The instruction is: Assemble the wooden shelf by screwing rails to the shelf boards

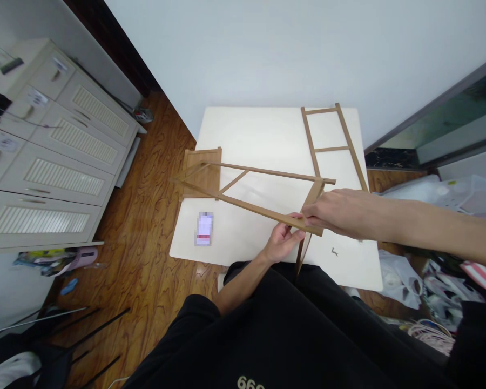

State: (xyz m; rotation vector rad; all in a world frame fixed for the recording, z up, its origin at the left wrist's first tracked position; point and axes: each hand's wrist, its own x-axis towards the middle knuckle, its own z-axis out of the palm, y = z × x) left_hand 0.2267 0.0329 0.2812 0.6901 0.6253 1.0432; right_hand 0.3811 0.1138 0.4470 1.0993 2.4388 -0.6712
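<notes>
A long, narrow wooden frame (263, 211) with two side rails and thin crossbars is held up over the white table (259, 127). My left hand (282, 242) grips its near rail close to the right end, with the thumb below and fingers behind. At that same corner, my right hand (332, 209) is closed, its fingertips bent down onto the joint. Whatever it pinches is hidden. A flat wooden crosspiece (315, 192) joins the rails beside it. Another thin wooden piece (302, 253) slants down from this end toward my lap.
A ladder-like wooden frame (332, 149) lies at the table's back right, and a square wooden panel (200, 186) at the left. Small metal parts (334, 252) and a blurred phone (204, 229) rest near the front. Plastic bags (400, 278) crowd the right; cabinets (65, 156) stand left.
</notes>
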